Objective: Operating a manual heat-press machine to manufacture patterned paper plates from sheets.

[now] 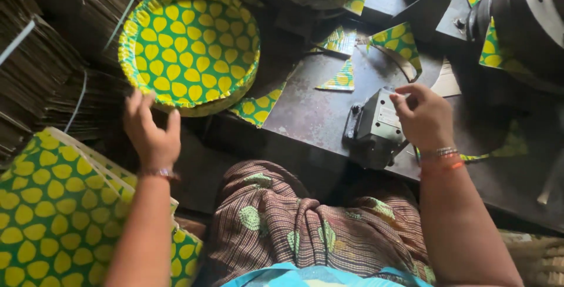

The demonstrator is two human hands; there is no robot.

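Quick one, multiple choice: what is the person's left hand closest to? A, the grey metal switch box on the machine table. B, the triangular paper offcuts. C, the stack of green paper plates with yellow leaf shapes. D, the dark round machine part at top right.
C: the left hand reaches, fingers spread, at the lower rim of the stack of green paper plates, while the right hand rests at the grey metal switch box.
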